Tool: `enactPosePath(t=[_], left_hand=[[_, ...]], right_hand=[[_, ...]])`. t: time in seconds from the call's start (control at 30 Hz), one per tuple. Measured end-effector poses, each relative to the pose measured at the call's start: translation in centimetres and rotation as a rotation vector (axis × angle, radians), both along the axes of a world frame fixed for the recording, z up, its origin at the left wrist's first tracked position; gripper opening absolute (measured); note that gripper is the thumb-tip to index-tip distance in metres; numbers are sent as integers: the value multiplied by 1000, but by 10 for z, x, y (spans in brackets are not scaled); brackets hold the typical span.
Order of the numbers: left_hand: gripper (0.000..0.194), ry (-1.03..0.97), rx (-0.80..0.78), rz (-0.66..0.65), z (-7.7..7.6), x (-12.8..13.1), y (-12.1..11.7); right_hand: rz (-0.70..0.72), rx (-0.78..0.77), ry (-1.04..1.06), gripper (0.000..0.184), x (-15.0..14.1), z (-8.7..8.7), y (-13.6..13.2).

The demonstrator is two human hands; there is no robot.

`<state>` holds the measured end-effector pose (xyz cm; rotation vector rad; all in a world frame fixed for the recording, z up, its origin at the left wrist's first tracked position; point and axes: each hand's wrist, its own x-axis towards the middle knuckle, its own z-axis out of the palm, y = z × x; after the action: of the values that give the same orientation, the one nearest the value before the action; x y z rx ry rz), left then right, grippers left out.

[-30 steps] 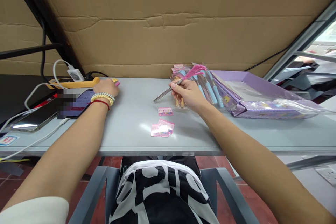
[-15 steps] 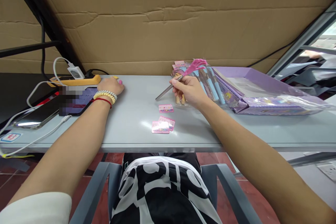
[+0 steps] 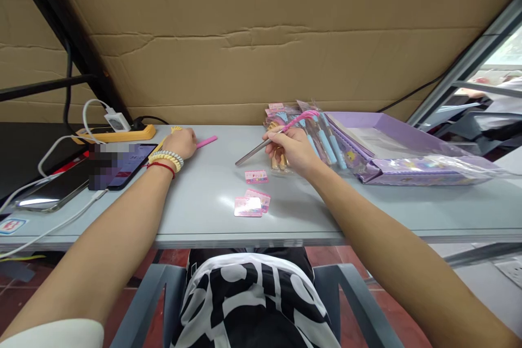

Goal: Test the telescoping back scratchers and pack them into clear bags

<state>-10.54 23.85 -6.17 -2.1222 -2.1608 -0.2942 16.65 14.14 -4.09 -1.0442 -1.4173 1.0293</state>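
My right hand [image 3: 296,148] grips a back scratcher [image 3: 255,152] by its metal rod. Its pink claw end points up and right; the bare rod end slants down to the left. At the left, my left hand [image 3: 179,143] is closed on a pink handle [image 3: 207,142] that sticks out to the right. A bit of something yellow [image 3: 176,129] shows beyond this hand; I cannot make out what it is. Behind my right hand lie several bagged back scratchers [image 3: 332,144], some with blue handles. Small pink cards [image 3: 248,207] lie on the table in front.
A purple box [image 3: 424,171] with plastic wrap stands open at the right. To the left are two phones [image 3: 130,168], white cables and a yellow power strip [image 3: 142,132]. A cardboard wall [image 3: 261,76] rises behind the table [image 3: 196,212].
My left hand has moved slightly right, and the pink handle now sticks out of it. The back scratcher in my right hand has tipped slightly lower. The view has tilted up a little.
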Motion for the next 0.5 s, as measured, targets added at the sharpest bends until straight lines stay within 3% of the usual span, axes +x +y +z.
enactPosePath(t=[0.3,0.5], left_hand=[[41,-18,26,-37,2,6,-5],[51,-27,-1,-301,-1,5,-4]], right_hand=[[-24,9,4,20,0,0,1],[-27,59,-11,24,1,-2,1]])
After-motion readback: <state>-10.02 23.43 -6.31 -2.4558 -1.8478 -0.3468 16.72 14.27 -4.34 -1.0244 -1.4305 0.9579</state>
